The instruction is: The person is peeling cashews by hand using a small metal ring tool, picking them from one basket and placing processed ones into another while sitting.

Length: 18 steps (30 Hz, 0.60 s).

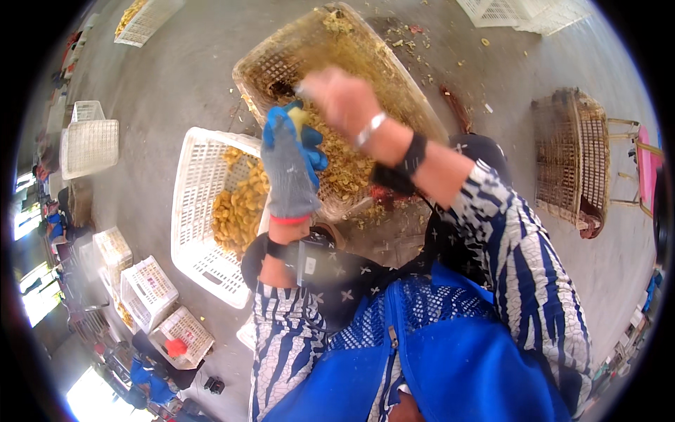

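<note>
My left hand, in a grey glove with blue coated fingers, is closed on a pale yellow piece, apparently ginger root. My right hand, bare and smeared by motion, is closed just above and right of it; what it grips is too blurred to name. Both are over a dirty plastic basket holding yellowish peelings and scraps. Beside my left arm, at the left, a white basket holds many knobbly yellow pieces.
Several white crates stand along the left, others at the top. A stained basket stands at the right beside a pink-topped metal-legged item. Other people in blue are at the left rim. Scraps lie on the concrete floor.
</note>
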Available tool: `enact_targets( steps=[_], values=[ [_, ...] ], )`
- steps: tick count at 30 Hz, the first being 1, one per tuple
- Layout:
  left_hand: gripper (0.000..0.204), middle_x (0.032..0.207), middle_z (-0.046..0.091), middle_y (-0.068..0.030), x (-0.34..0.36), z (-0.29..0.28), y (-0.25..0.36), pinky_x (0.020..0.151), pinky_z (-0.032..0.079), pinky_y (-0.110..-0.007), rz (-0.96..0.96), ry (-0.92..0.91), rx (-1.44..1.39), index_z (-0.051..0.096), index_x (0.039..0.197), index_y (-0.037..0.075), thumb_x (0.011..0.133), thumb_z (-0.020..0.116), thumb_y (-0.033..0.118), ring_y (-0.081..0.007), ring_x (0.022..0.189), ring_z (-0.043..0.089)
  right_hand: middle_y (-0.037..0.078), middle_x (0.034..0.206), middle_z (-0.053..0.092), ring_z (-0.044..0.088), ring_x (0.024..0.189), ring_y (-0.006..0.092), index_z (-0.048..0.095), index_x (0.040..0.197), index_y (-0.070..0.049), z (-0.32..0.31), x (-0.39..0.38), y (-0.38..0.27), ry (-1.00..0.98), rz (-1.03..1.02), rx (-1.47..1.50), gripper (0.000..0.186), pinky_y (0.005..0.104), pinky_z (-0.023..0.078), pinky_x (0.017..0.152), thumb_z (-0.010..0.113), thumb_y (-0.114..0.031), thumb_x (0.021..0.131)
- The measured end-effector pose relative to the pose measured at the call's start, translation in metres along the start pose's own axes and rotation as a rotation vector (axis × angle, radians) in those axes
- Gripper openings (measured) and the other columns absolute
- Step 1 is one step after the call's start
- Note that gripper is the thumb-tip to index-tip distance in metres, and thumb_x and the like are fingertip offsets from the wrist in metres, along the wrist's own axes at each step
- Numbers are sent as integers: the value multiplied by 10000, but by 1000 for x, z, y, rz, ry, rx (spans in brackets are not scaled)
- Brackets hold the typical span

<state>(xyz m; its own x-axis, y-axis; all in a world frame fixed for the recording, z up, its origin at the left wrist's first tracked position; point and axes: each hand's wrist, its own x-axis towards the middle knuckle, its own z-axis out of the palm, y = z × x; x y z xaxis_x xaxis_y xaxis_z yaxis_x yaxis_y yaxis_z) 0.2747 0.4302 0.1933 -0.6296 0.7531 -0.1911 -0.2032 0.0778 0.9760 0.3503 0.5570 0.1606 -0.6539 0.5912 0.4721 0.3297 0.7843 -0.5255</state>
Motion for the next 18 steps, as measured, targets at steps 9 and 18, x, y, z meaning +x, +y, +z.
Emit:
enact_targets(
  steps=[9, 18],
  values=[
    [497, 791, 595, -25, 14, -15, 13, 455, 375, -230, -202, 90, -333, 597, 1195, 90, 1021, 439, 528, -99, 539, 489, 105, 793, 680, 665, 671, 152, 684, 999, -54, -22, 3, -21, -36, 133, 658, 220, 310, 515, 585, 698, -251, 902],
    [428, 826, 593, -32, 9, -5, 18, 494, 415, -236, -187, 175, -168, 597, 1034, 84, 1048, 400, 464, -116, 588, 524, 78, 886, 659, 663, 770, 309, 656, 995, -137, -10, -2, -28, 93, -38, 311, 160, 398, 532, 644, 655, -253, 886]
  ],
)
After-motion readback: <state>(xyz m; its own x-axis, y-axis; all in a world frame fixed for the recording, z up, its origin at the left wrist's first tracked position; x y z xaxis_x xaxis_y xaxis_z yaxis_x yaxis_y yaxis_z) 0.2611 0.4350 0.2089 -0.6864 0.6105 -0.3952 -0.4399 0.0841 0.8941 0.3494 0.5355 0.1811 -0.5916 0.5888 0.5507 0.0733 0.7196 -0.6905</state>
